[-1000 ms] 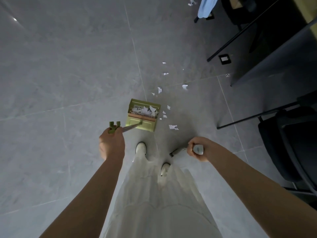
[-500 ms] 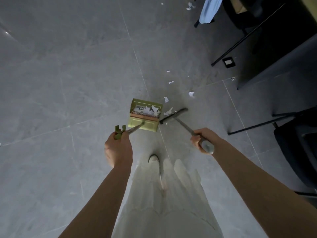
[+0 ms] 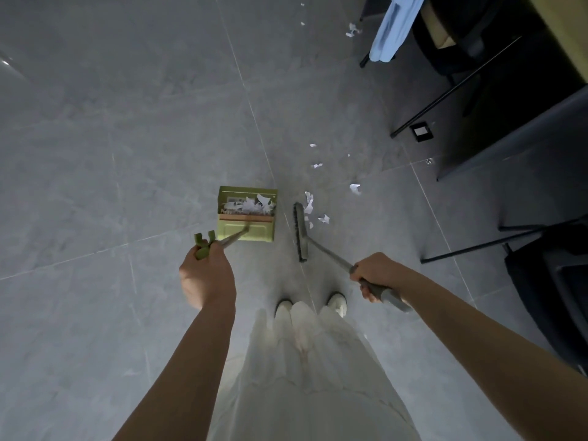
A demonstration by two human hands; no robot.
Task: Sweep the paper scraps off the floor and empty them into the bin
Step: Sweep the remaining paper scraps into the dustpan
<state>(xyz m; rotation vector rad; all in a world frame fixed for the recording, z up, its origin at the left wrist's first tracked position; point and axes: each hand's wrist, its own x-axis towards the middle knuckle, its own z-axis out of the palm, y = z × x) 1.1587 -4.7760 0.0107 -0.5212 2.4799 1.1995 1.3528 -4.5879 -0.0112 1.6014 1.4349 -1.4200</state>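
Note:
A green dustpan (image 3: 245,230) stands on the grey tiled floor ahead of my feet, with white paper scraps piled inside it. My left hand (image 3: 206,276) is closed around the green top of its long handle. My right hand (image 3: 370,275) grips the grey handle of a broom, whose head (image 3: 300,232) rests on the floor just right of the dustpan. Several loose paper scraps (image 3: 310,203) lie right beside the broom head, and more scraps (image 3: 354,188) are scattered further ahead and to the right.
Black chair and table legs (image 3: 451,87) stand at the upper right, with a blue cloth (image 3: 393,27) hanging there. A dark chair (image 3: 553,281) sits at the right edge. A small square floor socket (image 3: 421,132) is near the table leg. No bin is in view.
My right hand swung the broom forward from beside my feet; its head now lies on the floor right of the dustpan. The dustpan stays held in about the same spot.

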